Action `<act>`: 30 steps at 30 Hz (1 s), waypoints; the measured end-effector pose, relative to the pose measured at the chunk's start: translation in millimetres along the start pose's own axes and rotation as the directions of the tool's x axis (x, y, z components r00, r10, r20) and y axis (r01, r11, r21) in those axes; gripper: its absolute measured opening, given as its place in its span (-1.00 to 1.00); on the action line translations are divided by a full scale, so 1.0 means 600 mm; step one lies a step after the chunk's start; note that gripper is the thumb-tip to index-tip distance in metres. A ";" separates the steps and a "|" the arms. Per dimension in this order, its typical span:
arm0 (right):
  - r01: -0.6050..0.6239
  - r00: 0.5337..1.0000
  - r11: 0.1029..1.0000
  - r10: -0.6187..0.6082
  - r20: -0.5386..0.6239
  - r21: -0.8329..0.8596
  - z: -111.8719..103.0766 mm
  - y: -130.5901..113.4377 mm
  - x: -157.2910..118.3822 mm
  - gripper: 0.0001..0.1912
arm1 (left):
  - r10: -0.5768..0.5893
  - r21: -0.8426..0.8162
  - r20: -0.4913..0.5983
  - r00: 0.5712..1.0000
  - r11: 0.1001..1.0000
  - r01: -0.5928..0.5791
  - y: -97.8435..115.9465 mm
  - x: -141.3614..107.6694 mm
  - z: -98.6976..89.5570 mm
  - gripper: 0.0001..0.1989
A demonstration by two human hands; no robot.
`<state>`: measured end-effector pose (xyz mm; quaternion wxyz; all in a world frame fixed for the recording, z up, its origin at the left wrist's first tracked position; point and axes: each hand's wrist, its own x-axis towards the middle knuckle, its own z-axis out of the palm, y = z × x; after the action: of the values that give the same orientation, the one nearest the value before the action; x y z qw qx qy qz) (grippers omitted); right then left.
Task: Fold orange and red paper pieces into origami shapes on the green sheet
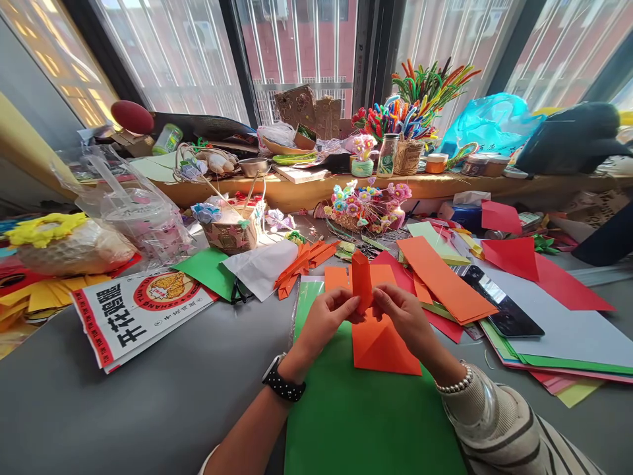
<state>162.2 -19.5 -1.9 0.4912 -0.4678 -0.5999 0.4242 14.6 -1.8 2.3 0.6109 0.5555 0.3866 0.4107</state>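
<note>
Between my two hands an orange folded paper strip (362,274) stands upright, narrow and creased, its top coming to a blunt point. My left hand (332,315) pinches its lower left side between thumb and fingers. On the lower right side, my right hand (398,311) pinches it too. Below my hands a flat orange paper piece (387,349) with a triangular fold lies on a large green sheet (366,422). More orange paper (337,277) shows just behind my left hand. Several folded orange strips (304,264) are piled behind and to the left.
Long orange strips (442,277) and a black phone (504,307) lie to the right over stacked coloured paper (578,340). A printed paper bag (143,313) is on the left. Flower baskets (230,231) and pipe cleaners (425,92) stand along the back by the windows.
</note>
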 end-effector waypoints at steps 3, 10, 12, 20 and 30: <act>-0.046 0.999 0.999 0.046 0.005 0.019 0.003 -0.003 -0.001 -0.73 | 0.018 0.013 0.022 1.000 1.000 -0.018 -0.002 -0.001 0.001 -0.75; -0.053 0.998 0.997 0.054 -0.011 0.048 0.006 -0.003 -0.001 -0.75 | 0.031 0.038 0.031 0.999 0.999 -0.032 -0.003 -0.002 0.003 -0.75; -0.056 0.998 0.997 0.057 -0.014 0.044 0.005 -0.003 -0.002 -0.74 | 0.034 0.051 0.033 0.999 0.998 -0.036 -0.003 -0.002 0.003 -0.76; -0.126 0.992 0.980 0.123 0.031 0.155 0.000 -0.004 0.001 -0.75 | 0.051 0.086 0.039 0.998 0.995 -0.054 -0.003 -0.003 0.003 -0.77; -0.165 0.986 0.966 0.155 0.064 0.199 -0.002 -0.001 0.000 -0.78 | 0.000 0.059 0.045 0.999 0.998 -0.002 -0.002 -0.003 0.001 -0.79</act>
<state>163.3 -19.3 -0.9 0.4862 -0.4518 -0.5251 0.5327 14.6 -3.6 1.1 0.6026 0.5826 0.3845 0.3868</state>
